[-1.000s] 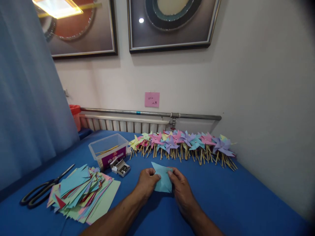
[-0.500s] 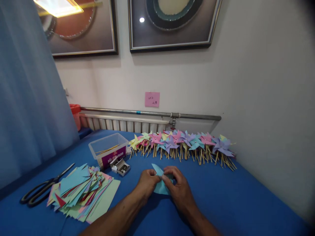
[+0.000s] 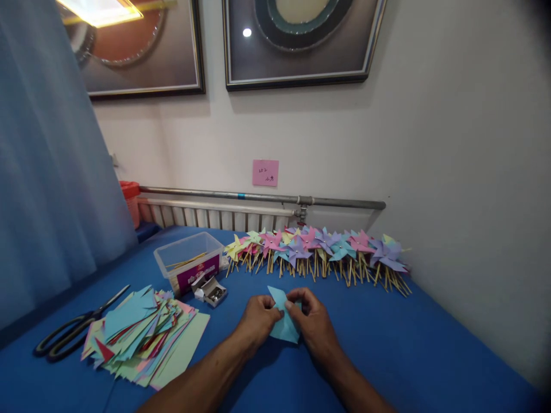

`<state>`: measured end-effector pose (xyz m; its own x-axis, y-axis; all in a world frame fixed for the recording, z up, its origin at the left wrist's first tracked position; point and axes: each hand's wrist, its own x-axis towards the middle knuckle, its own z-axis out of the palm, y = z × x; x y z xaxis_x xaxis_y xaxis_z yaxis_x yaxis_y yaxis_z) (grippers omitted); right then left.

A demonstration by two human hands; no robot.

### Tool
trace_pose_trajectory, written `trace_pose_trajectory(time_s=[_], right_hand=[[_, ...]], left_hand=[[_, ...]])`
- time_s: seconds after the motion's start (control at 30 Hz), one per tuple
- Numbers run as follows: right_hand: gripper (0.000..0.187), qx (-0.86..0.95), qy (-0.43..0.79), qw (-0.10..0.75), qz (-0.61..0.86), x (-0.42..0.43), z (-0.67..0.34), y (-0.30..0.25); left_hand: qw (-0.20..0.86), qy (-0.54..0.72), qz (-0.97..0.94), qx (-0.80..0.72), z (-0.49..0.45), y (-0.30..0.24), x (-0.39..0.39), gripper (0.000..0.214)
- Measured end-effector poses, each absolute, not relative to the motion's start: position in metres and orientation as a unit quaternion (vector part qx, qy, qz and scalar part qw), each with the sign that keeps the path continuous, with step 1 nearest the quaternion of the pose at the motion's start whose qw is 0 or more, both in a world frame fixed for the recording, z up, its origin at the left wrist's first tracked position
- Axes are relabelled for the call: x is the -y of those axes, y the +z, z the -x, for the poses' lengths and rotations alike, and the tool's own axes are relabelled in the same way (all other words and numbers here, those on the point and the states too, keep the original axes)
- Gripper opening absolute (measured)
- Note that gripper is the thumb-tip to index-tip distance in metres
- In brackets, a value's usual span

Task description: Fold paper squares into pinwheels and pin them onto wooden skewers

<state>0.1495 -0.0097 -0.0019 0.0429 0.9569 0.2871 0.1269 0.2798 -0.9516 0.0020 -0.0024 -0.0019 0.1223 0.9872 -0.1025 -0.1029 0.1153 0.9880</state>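
Observation:
A light-blue piece of paper (image 3: 285, 330), cut and partly folded, is between my two hands above the blue table. My left hand (image 3: 258, 318) pinches its left side with thumb and fingers. On the other side my right hand (image 3: 313, 320) grips the paper, its thumb pressed near the middle. Left of my hands lies a pile of cut coloured paper (image 3: 142, 332). A small open box of metal pins (image 3: 215, 293) stands beyond my left hand, beside a clear plastic tub (image 3: 189, 258) with thin sticks inside.
Many finished paper pinwheels (image 3: 299, 249) on sticks lie in a row along the back of the blue table (image 3: 387, 350). Black-handled scissors (image 3: 77, 327) rest at the left by the paper pile. A pipe (image 3: 262, 198) and radiator run along the wall behind.
The blue paper has opened out a little and lies flatter between my hands. My right thumb has shifted slightly on it; both hands stay in nearly the same place.

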Motion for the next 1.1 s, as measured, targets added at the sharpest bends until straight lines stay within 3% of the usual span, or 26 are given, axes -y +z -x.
trace_pose_trajectory(time_s=[0.3, 0.67, 1.1], right_hand=[[0.03, 0.566, 0.441, 0.543, 0.436, 0.0114, -0.1493, 0.0052], [0.012, 0.579, 0.418, 0.533, 0.453, 0.0071, -0.1513, 0.0006], [0.018, 0.632, 0.414, 0.483, 0.443, 0.0109, -0.155, 0.0078]], left_hand=[[0.529, 0.452, -0.512, -0.504, -0.0013, -0.0088, -0.0008, 0.018], [0.563, 0.45, -0.494, -0.486, 0.0014, -0.0082, -0.0007, 0.018], [0.584, 0.45, -0.488, -0.467, 0.0014, -0.0069, 0.0006, 0.023]])
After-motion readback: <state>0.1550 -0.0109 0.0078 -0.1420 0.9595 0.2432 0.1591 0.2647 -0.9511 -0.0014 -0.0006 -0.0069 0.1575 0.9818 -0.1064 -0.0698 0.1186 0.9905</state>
